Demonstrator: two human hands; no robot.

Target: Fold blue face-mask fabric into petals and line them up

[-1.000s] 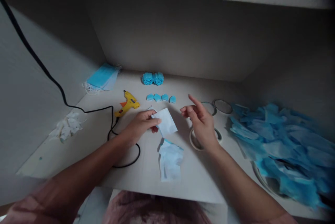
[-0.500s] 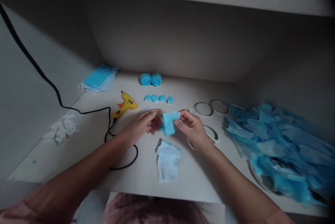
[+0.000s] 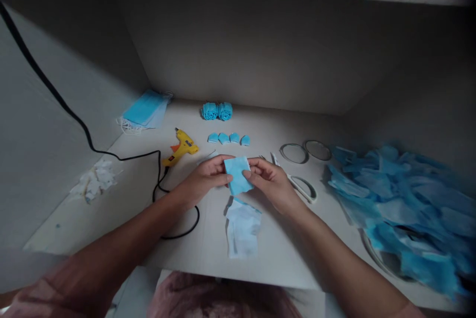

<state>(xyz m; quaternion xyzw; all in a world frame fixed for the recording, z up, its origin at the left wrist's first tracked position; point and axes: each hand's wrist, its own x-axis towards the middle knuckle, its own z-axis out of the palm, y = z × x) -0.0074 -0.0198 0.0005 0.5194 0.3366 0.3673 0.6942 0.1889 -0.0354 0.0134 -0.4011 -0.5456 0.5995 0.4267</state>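
Observation:
Between my two hands is a small blue fabric piece, roughly square, that looks cut from a face mask. My left hand pinches its left edge, thumb on top. My right hand grips the right edge the same way. Just below them, pale blue and white fabric pieces lie on the table. White-handled scissors rest beside my right hand, partly hidden by it. Beyond my hands, several small folded blue pieces sit in a row, with two rolled blue rosettes behind them.
A yellow glue gun with a black cord lies on the left. Face masks are stacked at the back left, white scraps nearer. Wire rings and a large heap of blue fabric occupy the right.
My left hand has moved right and closed on the left edge of the fabric piece. The piece, earlier held only by my right hand, is now held flat between both.

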